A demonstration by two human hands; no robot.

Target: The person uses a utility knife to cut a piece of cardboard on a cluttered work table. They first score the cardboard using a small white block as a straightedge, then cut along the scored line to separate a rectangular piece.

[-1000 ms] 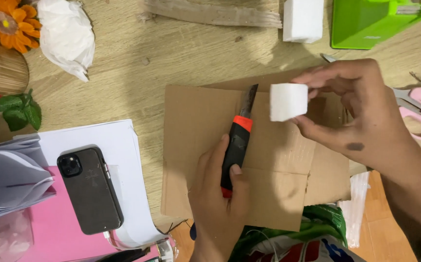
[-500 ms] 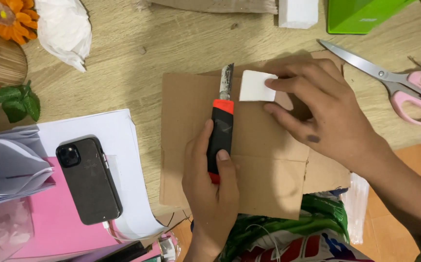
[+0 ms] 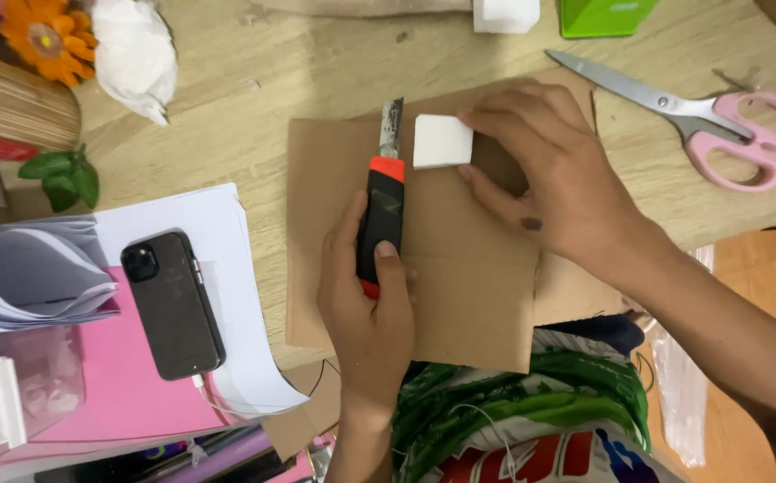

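I see the left hand [image 3: 366, 313] clamped on a red and black knife [image 3: 381, 215], its blade just beside a white foam block [image 3: 442, 140]. The right hand [image 3: 558, 174] pinches that block on brown cardboard [image 3: 477, 304]. Pink scissors [image 3: 710, 116] lie nearby.

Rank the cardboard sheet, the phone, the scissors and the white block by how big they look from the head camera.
1. cardboard sheet
2. scissors and phone: too alike in length to rank, though the phone covers more
3. white block
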